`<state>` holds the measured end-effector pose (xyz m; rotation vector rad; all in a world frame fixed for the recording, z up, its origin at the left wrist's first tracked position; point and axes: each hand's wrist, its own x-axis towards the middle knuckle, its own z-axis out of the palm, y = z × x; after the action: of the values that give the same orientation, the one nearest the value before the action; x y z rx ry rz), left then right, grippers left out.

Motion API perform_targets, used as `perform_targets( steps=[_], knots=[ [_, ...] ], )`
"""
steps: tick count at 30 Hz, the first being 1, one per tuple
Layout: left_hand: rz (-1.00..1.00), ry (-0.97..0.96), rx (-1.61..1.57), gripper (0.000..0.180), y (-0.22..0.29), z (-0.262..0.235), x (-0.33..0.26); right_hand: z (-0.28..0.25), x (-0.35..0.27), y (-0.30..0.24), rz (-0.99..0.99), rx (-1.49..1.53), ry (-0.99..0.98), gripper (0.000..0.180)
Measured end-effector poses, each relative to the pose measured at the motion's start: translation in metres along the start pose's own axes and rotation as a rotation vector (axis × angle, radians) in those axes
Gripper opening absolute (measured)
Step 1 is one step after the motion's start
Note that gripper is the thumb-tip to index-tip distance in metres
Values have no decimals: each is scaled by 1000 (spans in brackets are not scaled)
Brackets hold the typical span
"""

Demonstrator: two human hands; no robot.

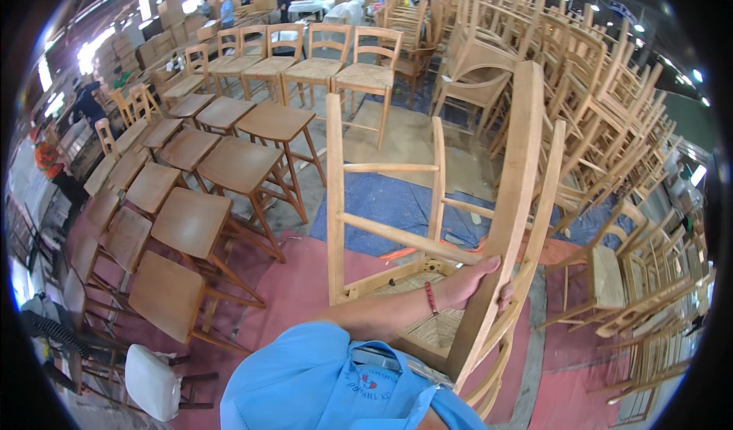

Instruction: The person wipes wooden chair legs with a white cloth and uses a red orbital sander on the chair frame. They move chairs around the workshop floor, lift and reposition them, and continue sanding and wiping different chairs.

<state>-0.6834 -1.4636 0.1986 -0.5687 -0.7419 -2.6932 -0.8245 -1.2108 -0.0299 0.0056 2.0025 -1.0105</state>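
A light wooden chair (356, 220) is turned over in front of me, its legs pointing up. The underside of its woven seat (435, 329) shows between the frame rails. My left hand (472, 281), with a red bead bracelet at the wrist, crosses from the left and grips the thick nearest leg (508, 193). Its thumb lies on one side of that leg and fingertips show on the other. A small patch of skin at the lower edge may belong to my right arm, but the right hand itself is out of sight.
Rows of brown-seated stools (240, 163) stand to the left, with a white-covered seat (153, 382) lower down. Woven-seat chairs (366, 75) line up behind. Tall stacks of chair frames (565, 71) fill the right, above more chairs (607, 277). Several people work far back and left.
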Motion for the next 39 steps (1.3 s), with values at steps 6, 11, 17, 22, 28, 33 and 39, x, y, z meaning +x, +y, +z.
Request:
perform_targets(
  steps=[6,11,17,22,28,33,39],
  knots=[
    [79,29,84,52,106,-91,106,77,107,-197,-150,-149,-154,49],
    [139,149,32,53,200,-213,164,159,191,-310,-220,-206,-218,47],
    [137,466,-156,59,363,-384,228,220,257,-412,-138,-192,-113,45],
    [187,648,-203,61,430,-506,263,226,289,-485,-70,-184,-21,44],
    [142,954,98,66,443,-625,291,229,369,-567,-78,-191,-22,42],
    [170,1260,212,75,449,-694,345,209,433,-647,-103,-225,-83,41],
    [86,1535,193,65,458,-808,378,159,466,-723,-94,-281,-34,40]
  ],
)
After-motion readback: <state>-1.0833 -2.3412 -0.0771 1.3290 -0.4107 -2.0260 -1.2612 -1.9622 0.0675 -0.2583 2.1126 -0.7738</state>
